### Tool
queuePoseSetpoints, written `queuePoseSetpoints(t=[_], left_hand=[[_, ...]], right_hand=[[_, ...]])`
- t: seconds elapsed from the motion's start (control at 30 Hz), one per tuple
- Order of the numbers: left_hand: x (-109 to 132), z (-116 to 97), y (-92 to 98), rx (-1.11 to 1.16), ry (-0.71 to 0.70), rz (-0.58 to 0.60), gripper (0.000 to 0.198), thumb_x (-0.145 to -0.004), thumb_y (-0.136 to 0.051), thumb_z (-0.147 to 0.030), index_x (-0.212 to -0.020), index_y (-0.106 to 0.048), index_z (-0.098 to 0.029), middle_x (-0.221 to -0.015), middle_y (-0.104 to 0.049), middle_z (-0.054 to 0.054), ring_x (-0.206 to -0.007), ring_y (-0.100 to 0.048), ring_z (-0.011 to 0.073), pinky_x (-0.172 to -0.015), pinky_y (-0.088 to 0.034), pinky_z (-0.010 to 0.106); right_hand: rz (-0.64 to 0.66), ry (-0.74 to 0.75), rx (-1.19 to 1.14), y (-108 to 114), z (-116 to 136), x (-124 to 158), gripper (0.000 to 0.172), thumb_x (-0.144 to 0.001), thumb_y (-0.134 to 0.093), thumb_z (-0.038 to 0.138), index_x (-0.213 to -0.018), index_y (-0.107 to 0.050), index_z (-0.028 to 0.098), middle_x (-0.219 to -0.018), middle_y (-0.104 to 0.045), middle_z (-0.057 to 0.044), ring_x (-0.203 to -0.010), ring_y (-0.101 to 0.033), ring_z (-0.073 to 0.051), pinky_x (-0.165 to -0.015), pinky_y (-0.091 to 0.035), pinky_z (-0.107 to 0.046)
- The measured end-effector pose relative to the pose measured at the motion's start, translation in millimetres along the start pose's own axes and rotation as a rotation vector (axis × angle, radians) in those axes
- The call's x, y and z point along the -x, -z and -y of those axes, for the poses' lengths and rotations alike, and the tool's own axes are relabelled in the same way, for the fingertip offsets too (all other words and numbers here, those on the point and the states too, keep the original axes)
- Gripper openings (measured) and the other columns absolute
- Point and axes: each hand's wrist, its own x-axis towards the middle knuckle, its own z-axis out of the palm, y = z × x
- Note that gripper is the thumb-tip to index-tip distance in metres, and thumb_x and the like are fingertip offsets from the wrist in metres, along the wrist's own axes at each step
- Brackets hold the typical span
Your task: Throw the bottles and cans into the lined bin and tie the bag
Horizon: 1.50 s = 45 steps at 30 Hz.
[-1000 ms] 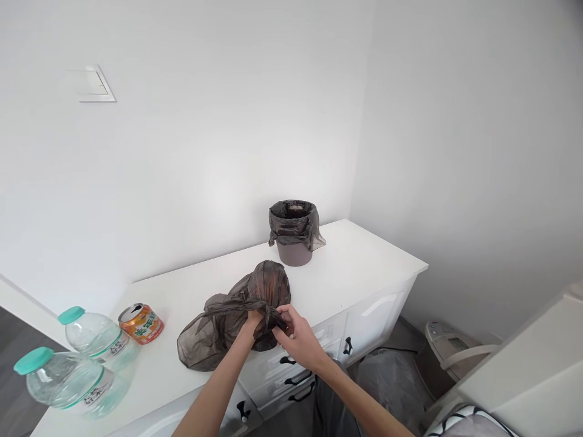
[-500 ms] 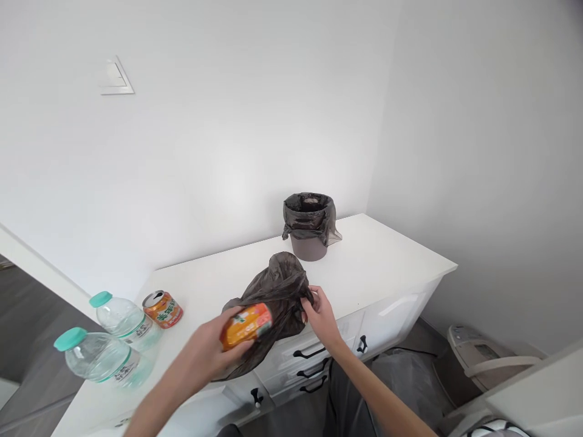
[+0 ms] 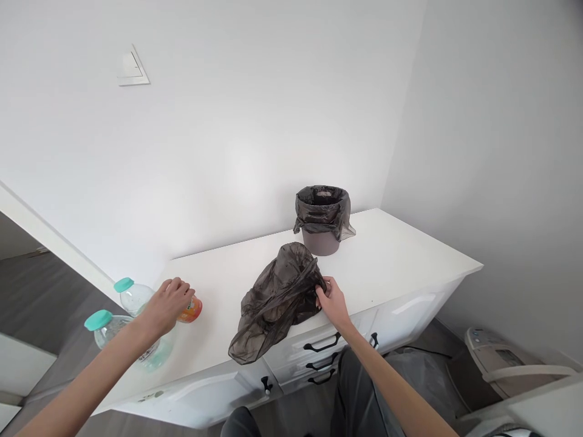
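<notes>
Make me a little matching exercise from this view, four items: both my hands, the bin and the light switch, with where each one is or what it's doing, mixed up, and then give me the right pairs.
Column one:
1. Left hand
2. Right hand
3. Bin
4. Light switch

Column two:
A. Mounted on the wall
B. Pinching the edge of the loose dark bag
C. Standing on the white cabinet
D. At the orange can

Right pairs: 1-D, 2-B, 3-C, 4-A
</notes>
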Motion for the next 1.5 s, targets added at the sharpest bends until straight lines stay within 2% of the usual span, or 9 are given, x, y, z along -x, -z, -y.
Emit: queuePoseSetpoints(t=[0.3, 0.47, 0.73, 0.87, 0.97, 1.13, 1.2, 1.37, 1.5], left_hand=[[-8.4, 1.1, -43.7, -0.144, -0.099, 0.085, 0.066, -0.066, -0.066, 0.005, -0.127, -0.068, -0.018, -0.116, -0.068, 0.016, -0.118, -0.058, 0.0354, -0.106, -0.038, 0.047], [-8.7, -0.8, -46.5, -0.106, -0.088, 0.097, 0.057, -0.066, -0.072, -0.003, -0.121, -0.070, -0.018, -0.111, -0.070, 0.016, -0.117, -0.060, 0.0368, -0.110, -0.036, 0.050], [-0.5, -54.4, 5.4, 0.475, -0.165, -0.162, 0.056, -0.099, -0.050, -0.042, -0.153, -0.046, -0.028, -0.149, -0.057, 0.014, -0.137, -0.054, 0.0312, -0.115, -0.041, 0.049], [0.4, -95.6, 41.8, 0.959, -0.149, 0.003, 0.053, -0.109, -0.023, -0.050, -0.150, -0.049, -0.028, -0.148, -0.062, 0.005, -0.133, -0.060, 0.0202, -0.113, -0.046, 0.035], [4.7, -110.9, 47.8, 1.029, -0.201, 0.159, 0.061, -0.109, -0.017, -0.054, -0.121, -0.073, -0.031, -0.142, -0.066, -0.001, -0.130, -0.062, 0.0201, -0.115, -0.044, 0.034], [11.9, -113.4, 31.4, 0.741, -0.269, 0.163, 0.058, -0.108, -0.027, -0.052, -0.099, -0.077, -0.025, -0.103, -0.074, 0.008, -0.104, -0.068, 0.0252, -0.102, -0.052, 0.042], [12.2, -115.0, 25.0, 0.668, -0.259, 0.055, 0.053, -0.107, -0.032, -0.050, -0.099, -0.077, -0.022, -0.105, -0.071, 0.011, -0.103, -0.067, 0.0266, -0.098, -0.053, 0.044], [15.6, -134.6, -8.0, 0.725, -0.232, -0.093, 0.053, -0.105, -0.039, -0.057, -0.142, -0.061, -0.025, -0.151, -0.057, 0.011, -0.139, -0.053, 0.0294, -0.114, -0.048, 0.045], [26.2, -148.4, -65.7, 0.659, -0.234, -0.039, 0.067, -0.105, -0.038, -0.060, -0.164, -0.032, -0.029, -0.172, -0.031, 0.007, -0.158, -0.029, 0.0312, -0.125, -0.035, 0.051]], right_hand=[[0.031, -0.002, 0.011, -0.4, 10.0, 4.9, 0.031, -0.088, -0.058, 0.049, -0.105, -0.053, 0.024, -0.061, -0.062, 0.004, -0.053, -0.059, -0.020, -0.057, -0.045, -0.031], [0.069, -0.007, -0.039, 4.0, 13.7, 13.1, 0.036, -0.090, -0.059, 0.055, -0.106, -0.053, 0.024, -0.061, -0.059, 0.005, -0.053, -0.057, -0.019, -0.056, -0.045, -0.031], [0.351, 0.181, 0.165, 13.6, 73.8, 84.6, 0.019, -0.093, -0.066, 0.047, -0.095, -0.065, 0.028, -0.070, -0.064, -0.002, -0.061, -0.057, -0.022, -0.058, -0.042, -0.032], [0.885, 0.203, 0.170, 33.6, 122.4, 99.0, 0.027, -0.087, -0.077, 0.044, -0.110, -0.075, 0.030, -0.094, -0.076, -0.006, -0.077, -0.070, -0.024, -0.069, -0.050, -0.034], [0.870, 0.057, 0.013, 49.2, 132.1, 79.4, 0.037, -0.086, -0.076, 0.051, -0.114, -0.075, 0.028, -0.093, -0.076, -0.007, -0.080, -0.071, -0.026, -0.071, -0.055, -0.038], [0.178, 0.096, -0.040, 48.4, 85.9, 20.2, 0.041, -0.091, -0.065, 0.059, -0.107, -0.071, 0.021, -0.095, -0.073, -0.010, -0.084, -0.067, -0.024, -0.074, -0.056, -0.038], [0.078, 0.104, 0.082, 39.3, 63.7, 0.6, 0.046, -0.088, -0.069, 0.059, -0.113, -0.068, 0.021, -0.112, -0.072, -0.012, -0.094, -0.068, -0.024, -0.079, -0.056, -0.037], [0.445, -0.101, 0.407, 13.1, 53.6, -23.1, 0.079, -0.076, -0.082, 0.052, -0.142, -0.053, 0.021, -0.126, -0.068, -0.015, -0.105, -0.069, -0.026, -0.084, -0.054, -0.036], [0.583, -0.031, 0.593, 7.0, 97.3, -19.9, 0.053, -0.079, -0.080, 0.038, -0.124, -0.060, 0.021, -0.118, -0.072, -0.012, -0.102, -0.067, -0.026, -0.080, -0.050, -0.033]])
